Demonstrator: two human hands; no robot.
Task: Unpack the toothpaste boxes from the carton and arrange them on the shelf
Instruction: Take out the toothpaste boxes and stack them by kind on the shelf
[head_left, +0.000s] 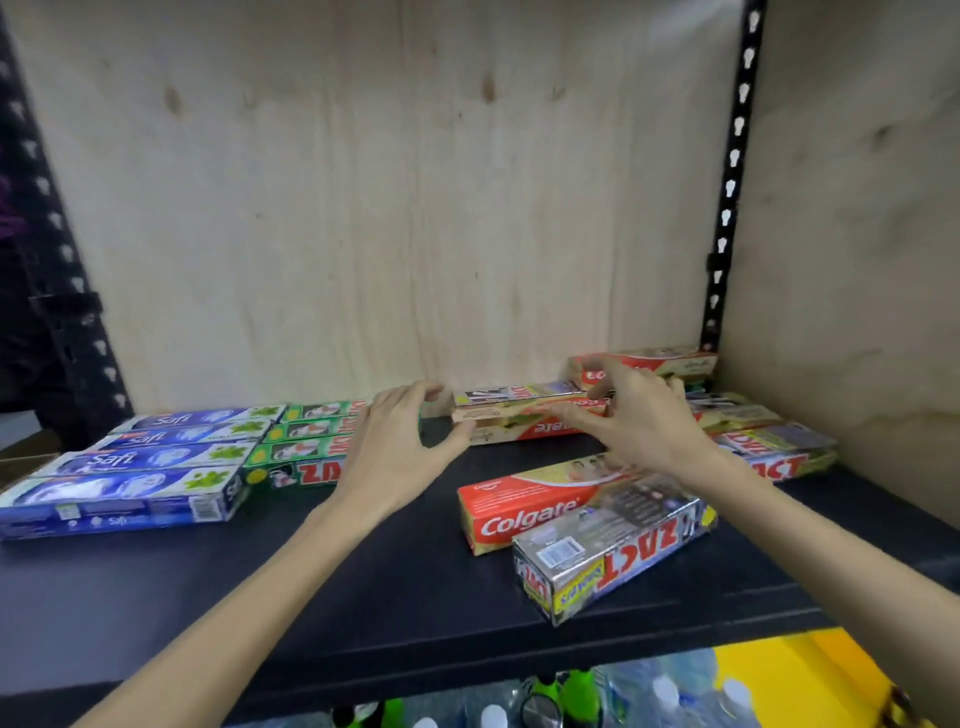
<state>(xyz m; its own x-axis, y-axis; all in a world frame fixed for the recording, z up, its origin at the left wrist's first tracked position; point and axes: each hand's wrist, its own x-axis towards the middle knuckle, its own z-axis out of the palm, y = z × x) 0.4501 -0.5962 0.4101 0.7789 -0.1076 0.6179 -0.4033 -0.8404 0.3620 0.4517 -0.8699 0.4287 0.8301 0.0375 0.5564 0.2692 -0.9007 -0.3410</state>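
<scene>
The black shelf (156, 597) carries toothpaste boxes lying flat. At far left, four blue boxes (130, 467) lie side by side in a row. Just beside them on the right, green boxes (306, 441) lie in a matching row. The left hand (400, 447) is over the shelf next to the green boxes, fingers spread wide and curved, thumb touching the end of a stacked pair of boxes (519, 415) at the back; it grips nothing. The right hand (639, 421) rests its fingers on the other end of that pair; whether they pinch it cannot be told. Nearer the front lie a red box (519, 512) and a silver box (613, 551), the silver partly over the red. More boxes (769, 447) are piled at far right. Under the shelf, bottle caps (493, 714) show.
</scene>
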